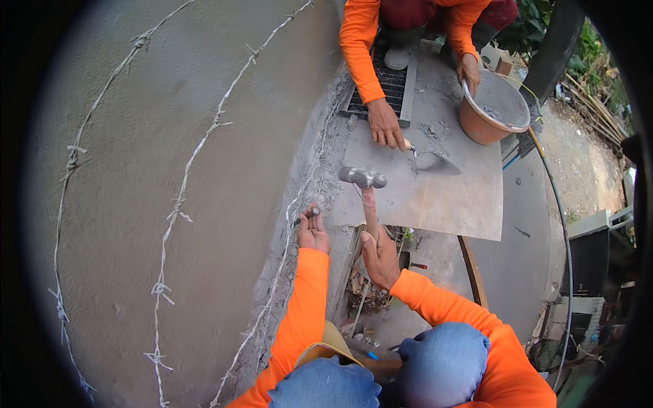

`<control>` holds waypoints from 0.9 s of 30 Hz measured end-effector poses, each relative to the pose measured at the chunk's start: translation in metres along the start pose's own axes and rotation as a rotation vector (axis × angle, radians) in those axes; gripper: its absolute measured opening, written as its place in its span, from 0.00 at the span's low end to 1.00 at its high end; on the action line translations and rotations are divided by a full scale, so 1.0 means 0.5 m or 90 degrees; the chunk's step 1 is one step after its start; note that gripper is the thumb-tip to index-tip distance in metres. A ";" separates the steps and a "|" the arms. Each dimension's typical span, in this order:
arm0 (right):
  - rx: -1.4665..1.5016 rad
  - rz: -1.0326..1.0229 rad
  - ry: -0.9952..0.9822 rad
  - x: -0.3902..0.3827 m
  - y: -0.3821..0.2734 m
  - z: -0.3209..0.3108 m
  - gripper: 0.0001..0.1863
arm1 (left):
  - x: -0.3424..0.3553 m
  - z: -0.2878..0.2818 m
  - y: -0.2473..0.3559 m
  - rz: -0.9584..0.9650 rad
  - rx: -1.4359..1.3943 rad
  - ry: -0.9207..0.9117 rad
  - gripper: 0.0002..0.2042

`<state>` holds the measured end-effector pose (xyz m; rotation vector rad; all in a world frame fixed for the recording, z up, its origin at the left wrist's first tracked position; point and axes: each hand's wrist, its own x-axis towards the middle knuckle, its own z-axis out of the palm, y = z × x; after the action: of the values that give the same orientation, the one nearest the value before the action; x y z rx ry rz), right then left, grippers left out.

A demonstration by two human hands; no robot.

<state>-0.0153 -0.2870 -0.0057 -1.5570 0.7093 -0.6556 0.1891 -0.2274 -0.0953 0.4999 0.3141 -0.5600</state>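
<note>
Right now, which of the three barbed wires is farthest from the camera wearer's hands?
The leftmost wire; the middle wire and rightmost wire both run between it and the wearer's left hand.

You wear plain, bright orange long sleeves: the left sleeve (299, 299) between six and seven o'clock, the right sleeve (502, 350) between four and five. Your faded blue jeans (444, 362) bulge roundly at six and near five. Your left hand (313, 234) and right hand (383, 262) are bare.
</note>
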 end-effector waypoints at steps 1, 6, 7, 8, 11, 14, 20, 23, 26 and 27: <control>-0.061 0.031 -0.047 -0.004 0.008 0.001 0.20 | 0.001 -0.004 0.001 0.003 0.006 0.040 0.09; -0.166 0.116 -0.195 -0.028 0.045 -0.019 0.23 | -0.029 -0.028 -0.011 -0.060 0.122 0.080 0.10; -0.185 0.144 -0.183 -0.034 0.051 -0.034 0.23 | -0.049 -0.036 -0.022 -0.077 0.180 0.104 0.11; -0.168 0.161 -0.157 -0.049 0.053 -0.037 0.24 | -0.074 -0.046 -0.036 -0.129 0.220 0.103 0.10; -0.059 0.227 -0.129 -0.075 0.052 -0.046 0.24 | -0.143 -0.069 -0.062 -0.186 0.320 0.095 0.09; -0.037 0.213 -0.097 -0.076 0.040 -0.050 0.23 | -0.155 -0.069 -0.052 -0.128 0.287 0.037 0.09; -0.018 0.082 -0.057 -0.060 0.009 -0.056 0.21 | -0.093 -0.034 -0.002 -0.041 0.197 0.048 0.12; -0.022 0.026 -0.037 -0.080 0.015 -0.034 0.20 | -0.096 -0.029 0.008 -0.031 0.176 0.064 0.12; -0.074 0.079 -0.162 -0.097 0.035 -0.005 0.19 | -0.098 -0.028 0.022 -0.010 0.146 0.069 0.11; -0.078 0.079 -0.161 -0.099 0.041 -0.001 0.18 | -0.096 -0.029 0.028 0.026 0.147 0.070 0.11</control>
<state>-0.0490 -0.2513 -0.0266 -1.6574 0.6578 -0.3199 0.1562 -0.1892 -0.0824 0.7605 0.3450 -0.5320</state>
